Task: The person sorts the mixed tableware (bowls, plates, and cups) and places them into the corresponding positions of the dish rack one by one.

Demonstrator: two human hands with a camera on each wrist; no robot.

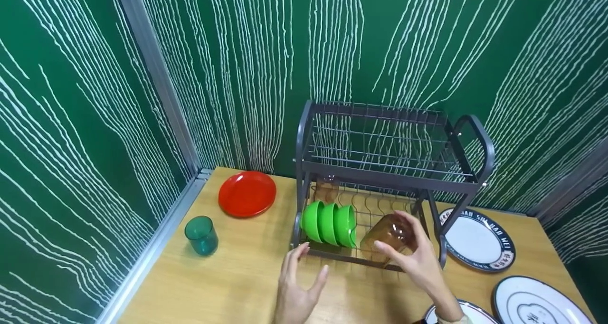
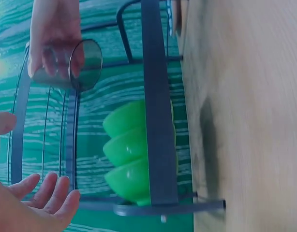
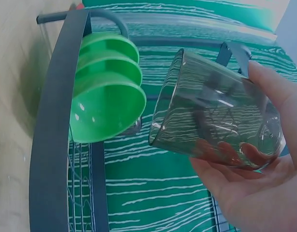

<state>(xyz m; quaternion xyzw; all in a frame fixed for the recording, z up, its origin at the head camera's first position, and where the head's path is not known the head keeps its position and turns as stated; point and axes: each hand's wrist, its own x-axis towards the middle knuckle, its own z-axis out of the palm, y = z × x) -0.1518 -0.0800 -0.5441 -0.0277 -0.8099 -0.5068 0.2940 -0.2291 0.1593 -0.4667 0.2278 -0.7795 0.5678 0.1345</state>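
My right hand [image 1: 422, 262] grips a brown see-through glass [image 1: 385, 236], with the thumb on one side and the fingers wrapped on the other. Its mouth points down toward the lower tier of the dark dish rack [image 1: 380, 176]; in the right wrist view the glass [image 3: 216, 113] is above the wire base. Three green bowls [image 1: 329, 223] stand on edge in a row at the left of that tier. Before the bowls is my left hand [image 1: 298, 286], holding nothing, its thumb and fingers spread apart. Another brownish glass [image 1: 327, 189] sits behind the bowls, partly hidden.
Left of the rack are a red plate [image 1: 247, 194] and a green glass [image 1: 202, 236]. To the right lie a dark-rimmed white plate [image 1: 477, 240] and a patterned plate [image 1: 536, 302]; one more plate [image 1: 475, 313] is partly behind my right wrist. Green walls surround the wooden table [image 1: 228, 286].
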